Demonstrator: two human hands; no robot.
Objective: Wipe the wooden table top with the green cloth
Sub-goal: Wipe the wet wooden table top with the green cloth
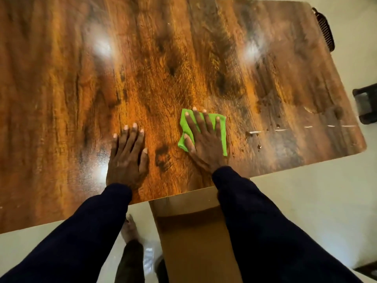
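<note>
The wooden table top (163, 58) fills most of the view, glossy brown with dark grain. A small bright green cloth (223, 129) lies flat on it near the front edge, right of centre. My right hand (204, 139) presses down on the cloth with fingers spread, covering its middle. My left hand (128, 158) rests flat on the bare wood to the left of the cloth, fingers apart, holding nothing. Wet smears and small droplets (265, 131) mark the wood to the right of the cloth.
The table's front edge runs diagonally just behind my wrists; its right end (363, 144) is rounded. A brown table leg panel (193, 231) stands below the edge between my arms. A dark chair (326, 29) and a dark object (367, 103) sit beyond the right end. Pale floor lies below.
</note>
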